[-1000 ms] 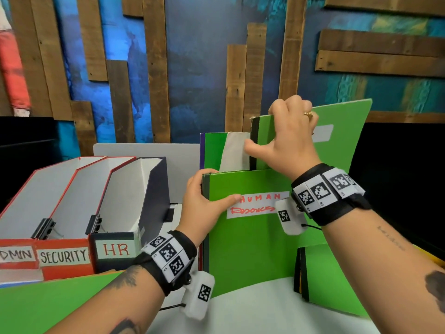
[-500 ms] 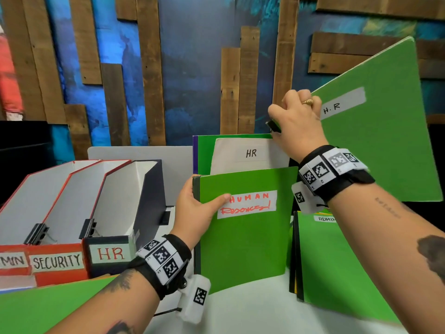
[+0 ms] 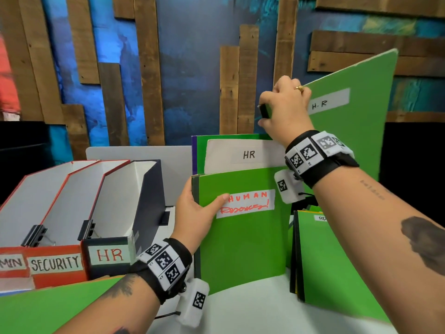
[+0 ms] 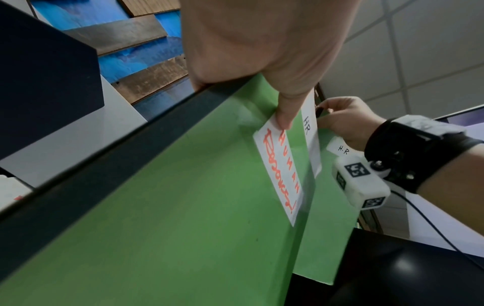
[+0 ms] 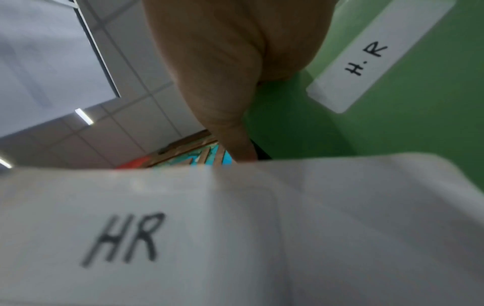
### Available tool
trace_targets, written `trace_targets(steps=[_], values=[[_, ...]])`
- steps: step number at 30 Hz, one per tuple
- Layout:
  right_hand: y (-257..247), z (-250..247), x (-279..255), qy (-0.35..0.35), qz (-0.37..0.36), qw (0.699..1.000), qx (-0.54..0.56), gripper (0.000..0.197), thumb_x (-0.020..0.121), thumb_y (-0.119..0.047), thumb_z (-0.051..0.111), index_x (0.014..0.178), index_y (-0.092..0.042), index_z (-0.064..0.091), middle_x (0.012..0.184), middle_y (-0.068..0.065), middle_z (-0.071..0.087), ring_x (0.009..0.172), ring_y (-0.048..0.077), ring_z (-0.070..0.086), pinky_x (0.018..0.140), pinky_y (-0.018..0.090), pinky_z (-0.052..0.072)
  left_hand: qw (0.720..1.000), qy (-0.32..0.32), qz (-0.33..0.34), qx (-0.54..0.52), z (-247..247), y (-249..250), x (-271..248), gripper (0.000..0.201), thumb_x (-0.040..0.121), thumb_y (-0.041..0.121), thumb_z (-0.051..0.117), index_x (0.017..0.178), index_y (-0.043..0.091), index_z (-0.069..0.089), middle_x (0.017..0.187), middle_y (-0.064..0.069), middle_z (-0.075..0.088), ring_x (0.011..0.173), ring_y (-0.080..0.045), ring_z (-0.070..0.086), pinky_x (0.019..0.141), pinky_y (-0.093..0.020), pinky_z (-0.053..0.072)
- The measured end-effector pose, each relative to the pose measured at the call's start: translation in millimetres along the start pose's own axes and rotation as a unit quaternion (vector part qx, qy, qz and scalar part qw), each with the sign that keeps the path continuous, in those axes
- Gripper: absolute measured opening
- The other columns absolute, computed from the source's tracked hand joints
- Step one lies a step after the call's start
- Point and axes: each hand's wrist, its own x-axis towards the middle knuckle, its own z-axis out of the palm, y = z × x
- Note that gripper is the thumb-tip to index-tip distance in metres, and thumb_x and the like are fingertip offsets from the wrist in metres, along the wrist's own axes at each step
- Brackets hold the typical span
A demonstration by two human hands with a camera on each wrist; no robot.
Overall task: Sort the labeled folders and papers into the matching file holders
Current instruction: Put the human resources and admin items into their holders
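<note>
My left hand [image 3: 197,210] grips the left edge of an upright green folder [image 3: 243,237] labelled "Human Resources", its thumb on the label [image 4: 280,171]. Behind it stands a white paper [image 3: 240,155] marked "HR" [image 5: 125,238] and another green folder [image 3: 201,150]. My right hand [image 3: 284,109] pinches the top corner of a green folder labelled "H.R" [image 3: 354,131], lifted and tilted above the stack [image 5: 393,103]. At the left, a dark file holder labelled "HR" [image 3: 108,255] stands with nothing visible inside.
Red holders labelled "SECURITY" [image 3: 55,263] and "ADMIN" [image 3: 10,262] stand left of the HR holder, joined by binder clips [image 3: 85,230]. A green folder with a label beginning "AD" [image 3: 332,261] leans at the right. Another green folder [image 3: 48,307] lies at the lower left on the white table [image 3: 252,312].
My right hand has pulled the "H.R" folder up and out of the stack, tilting it to the right and uncovering the white "HR" paper. My left hand keeps its hold on the stack.
</note>
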Motion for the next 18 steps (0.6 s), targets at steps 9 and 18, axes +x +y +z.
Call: trace_targets(steps=[9,18], values=[[-49,14,-11,-0.127,-0.042,0.988,0.080,0.031,0.098,-0.053,0.054,0.095,-0.022,0.052,0.109,0.006,0.049,0.114,0.031,0.045,0.099,0.045,0.030,0.999,0.013,0.020,0.035,2,-2,-3,0.051,0.078,0.018,0.088,0.121,0.024,0.060,0.113,0.009,0.072,0.104,-0.008,0.071,0.091,-0.038,0.060],[-69,22,-17,-0.229,-0.071,0.954,0.181,0.041,0.109,-0.041,0.031,0.076,-0.020,0.043,0.082,-0.001,0.049,0.090,0.024,0.047,0.102,0.050,0.030,0.996,-0.006,0.016,0.088,0,-3,0,0.050,0.075,0.028,0.090,0.115,0.036,0.062,0.126,0.007,0.067,0.115,-0.010,0.065,0.102,-0.038,0.053]])
